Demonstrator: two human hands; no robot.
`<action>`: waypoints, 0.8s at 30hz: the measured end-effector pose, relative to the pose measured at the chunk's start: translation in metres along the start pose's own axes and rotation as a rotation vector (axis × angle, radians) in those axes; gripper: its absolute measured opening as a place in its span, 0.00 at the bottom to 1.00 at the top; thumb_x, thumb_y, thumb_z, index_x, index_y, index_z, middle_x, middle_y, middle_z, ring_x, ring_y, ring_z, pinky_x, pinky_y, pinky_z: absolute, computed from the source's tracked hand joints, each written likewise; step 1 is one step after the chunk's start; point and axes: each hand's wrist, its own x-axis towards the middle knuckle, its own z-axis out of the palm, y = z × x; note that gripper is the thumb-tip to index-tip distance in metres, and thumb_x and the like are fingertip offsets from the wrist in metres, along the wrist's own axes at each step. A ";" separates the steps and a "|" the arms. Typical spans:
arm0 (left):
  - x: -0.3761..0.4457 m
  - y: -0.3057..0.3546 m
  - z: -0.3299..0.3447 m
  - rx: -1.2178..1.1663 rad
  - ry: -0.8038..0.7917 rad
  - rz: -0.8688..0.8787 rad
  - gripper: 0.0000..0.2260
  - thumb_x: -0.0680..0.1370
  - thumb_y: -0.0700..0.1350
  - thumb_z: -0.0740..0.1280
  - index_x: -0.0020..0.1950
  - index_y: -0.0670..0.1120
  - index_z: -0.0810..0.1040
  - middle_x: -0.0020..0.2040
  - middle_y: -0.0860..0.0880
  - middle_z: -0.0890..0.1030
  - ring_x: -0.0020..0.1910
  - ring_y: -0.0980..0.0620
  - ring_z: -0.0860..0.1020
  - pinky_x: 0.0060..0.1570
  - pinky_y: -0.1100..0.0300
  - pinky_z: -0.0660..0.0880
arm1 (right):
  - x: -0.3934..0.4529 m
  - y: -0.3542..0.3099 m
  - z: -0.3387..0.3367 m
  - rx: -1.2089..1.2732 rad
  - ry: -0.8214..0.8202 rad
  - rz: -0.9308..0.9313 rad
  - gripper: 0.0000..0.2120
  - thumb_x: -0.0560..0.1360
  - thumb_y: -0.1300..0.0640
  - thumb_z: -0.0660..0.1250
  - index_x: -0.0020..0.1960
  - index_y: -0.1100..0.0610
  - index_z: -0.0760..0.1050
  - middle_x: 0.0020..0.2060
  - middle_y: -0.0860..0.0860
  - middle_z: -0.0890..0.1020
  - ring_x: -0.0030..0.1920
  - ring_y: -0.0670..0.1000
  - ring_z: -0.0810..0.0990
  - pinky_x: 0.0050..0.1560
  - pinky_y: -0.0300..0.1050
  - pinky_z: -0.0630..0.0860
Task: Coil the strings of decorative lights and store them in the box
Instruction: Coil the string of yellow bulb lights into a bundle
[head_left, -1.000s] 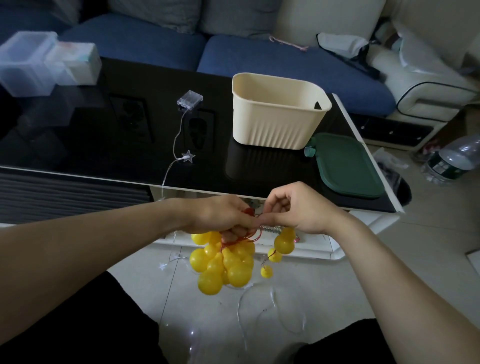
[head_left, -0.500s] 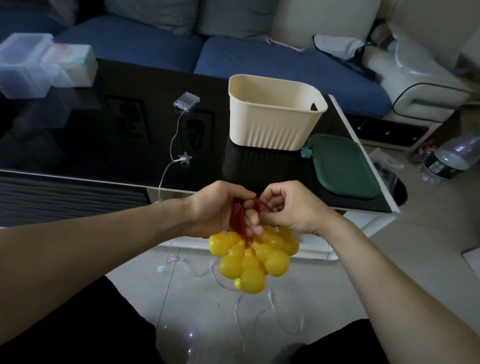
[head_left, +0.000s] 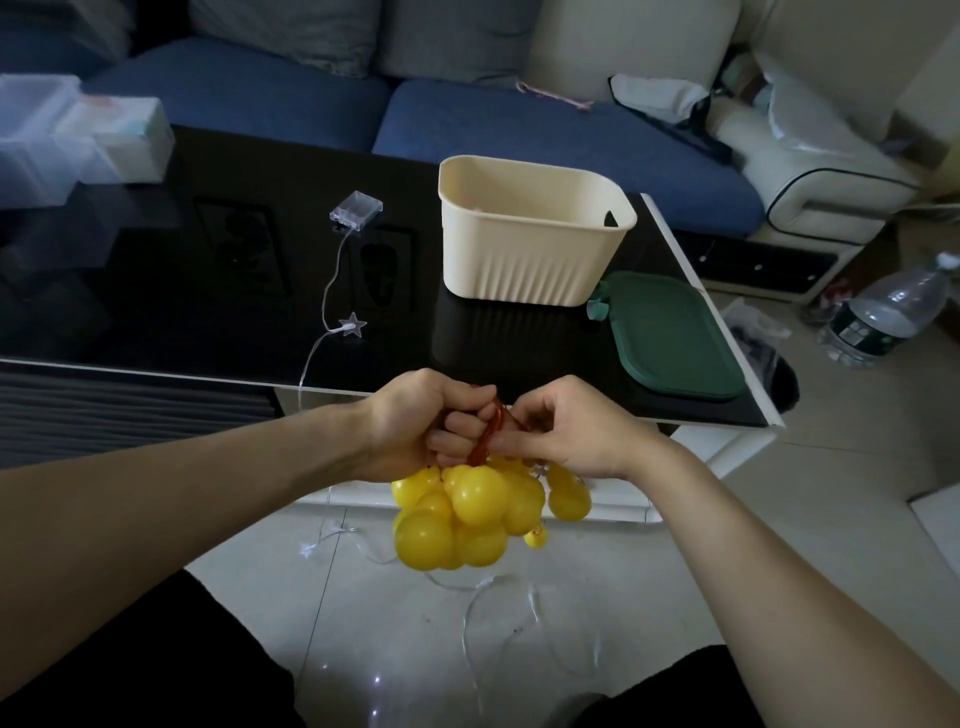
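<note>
Beyond your hands sits the box (head_left: 530, 234); your left hand (head_left: 415, 421) clenches the red cord (head_left: 485, 434), your right hand (head_left: 566, 431) pinches it. Slacken, and yellow bulbs (head_left: 467, 514) may uncoil.

Home living room: blue sofa (head_left: 519, 124) with cushions, glossy black coffee table (head_left: 208, 291), tiled floor (head_left: 857, 441).

Cream box (head_left: 530, 244) stands open-topped on the surface (head_left: 156, 291) — green lid (head_left: 675, 338) just beside it, star light (head_left: 353, 326) and battery case (head_left: 356, 209) to its left.
</note>
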 end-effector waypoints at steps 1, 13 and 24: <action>0.000 0.001 -0.001 0.011 -0.005 -0.014 0.11 0.80 0.45 0.58 0.38 0.44 0.69 0.27 0.52 0.62 0.23 0.56 0.58 0.26 0.63 0.57 | -0.001 0.000 -0.002 -0.002 0.013 0.002 0.10 0.73 0.51 0.76 0.35 0.50 0.80 0.28 0.43 0.79 0.31 0.40 0.75 0.36 0.36 0.71; -0.002 0.002 -0.005 0.268 0.223 -0.027 0.15 0.83 0.44 0.58 0.36 0.46 0.68 0.29 0.50 0.59 0.26 0.54 0.55 0.25 0.62 0.54 | -0.015 0.006 -0.033 0.080 0.055 0.180 0.24 0.72 0.33 0.68 0.40 0.54 0.86 0.37 0.55 0.85 0.39 0.49 0.81 0.50 0.46 0.75; -0.005 0.007 -0.013 0.142 0.391 -0.006 0.15 0.83 0.45 0.57 0.36 0.47 0.66 0.28 0.50 0.64 0.25 0.53 0.60 0.28 0.59 0.58 | -0.009 0.011 -0.032 -0.060 0.197 0.256 0.12 0.77 0.49 0.71 0.40 0.56 0.82 0.31 0.51 0.80 0.35 0.49 0.76 0.42 0.48 0.74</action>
